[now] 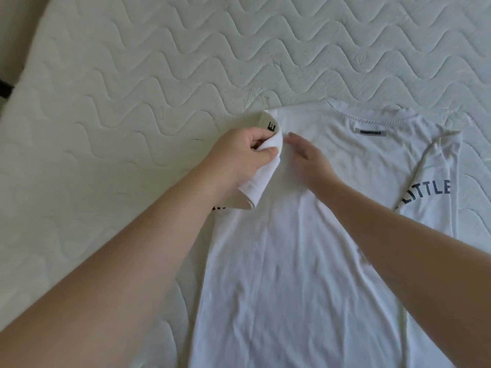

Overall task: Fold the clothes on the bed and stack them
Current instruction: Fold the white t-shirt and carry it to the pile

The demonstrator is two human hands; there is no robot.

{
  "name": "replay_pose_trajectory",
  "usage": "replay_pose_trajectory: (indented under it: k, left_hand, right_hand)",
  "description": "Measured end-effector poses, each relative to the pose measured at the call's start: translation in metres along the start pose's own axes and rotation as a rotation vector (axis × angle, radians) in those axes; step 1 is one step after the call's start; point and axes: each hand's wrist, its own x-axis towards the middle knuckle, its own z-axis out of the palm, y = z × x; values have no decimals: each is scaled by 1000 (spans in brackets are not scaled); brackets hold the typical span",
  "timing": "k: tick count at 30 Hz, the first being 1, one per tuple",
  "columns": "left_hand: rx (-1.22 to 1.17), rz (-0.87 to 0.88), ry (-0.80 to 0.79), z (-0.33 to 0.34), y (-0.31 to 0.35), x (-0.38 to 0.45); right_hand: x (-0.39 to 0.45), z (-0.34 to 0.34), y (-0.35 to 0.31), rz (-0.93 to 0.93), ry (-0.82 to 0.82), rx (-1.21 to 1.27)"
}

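A white shirt (292, 248) lies flat on a bed (132, 88), spread from the near edge of the view up toward the middle, collar at the far end. The bed's surface is a pale quilted mattress with wavy stitched lines. A small dark label (372, 133) sits just below the collar (372, 116).

Two bare forearms reach in from the near side. The left hand (239, 152) is at the shirt's left shoulder. Its grip is closed: fingers and thumb curl round the left sleeve (263, 179), which is bunched and turned in over the body of the shirt. A dark printed letter shows on the folded cloth just beyond the knuckles, and more dark print peeks out under the sleeve near the left forearm.

The right hand (308, 158) lies just right of the left hand, nearly touching the held sleeve. Its fingers are straight and rest flat on the shirt's chest, palm down; its grip is open and holds nothing.

The right sleeve (435, 181) lies folded in over the shirt on the right side, with the word LITTLE printed on it in dark capitals.

At the far left, past the mattress edge, a strip of darker floor (10, 49) shows.
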Motion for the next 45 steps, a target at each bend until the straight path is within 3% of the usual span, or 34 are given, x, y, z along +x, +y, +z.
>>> replay_pose_trajectory:
  k: [4,9,12,15,17,22,25,27,33,40,45]
  left_hand:
    - [46,41,13,48,31,12]
    - [-70,3,-159,94,40,12]
    - [-98,32,-60,85,10,0]
    - [62,-41,167,64,-28,-8]
    - [196,-67,227,57,-47,-5]
    - [401,-37,215,60,-61,35]
    - [696,128,144,63,-53,70]
    - [903,226,60,65,-45,93]
    - [1234,170,-146,69,-54,119]
    - [1279,207,-110,68,-60,126]
    - [1251,201,-81,73,-56,124]
  right_hand:
    - [-27,-43,-6,215,120,523]
    - [-57,-61,0,481,101,690]
    - [-65,-62,5,537,67,523]
    - [-73,-56,7,536,105,273]
    - [-76,-54,8,495,148,179]
    - [-79,-67,-1,423,165,224]
    - [-83,-73,1,449,166,456]
    - [-86,-75,10,472,155,458]
    - [-97,-66,31,606,126,263]
    - [-83,-112,30,499,64,20]
    - [-72,-134,27,341,218,-433]
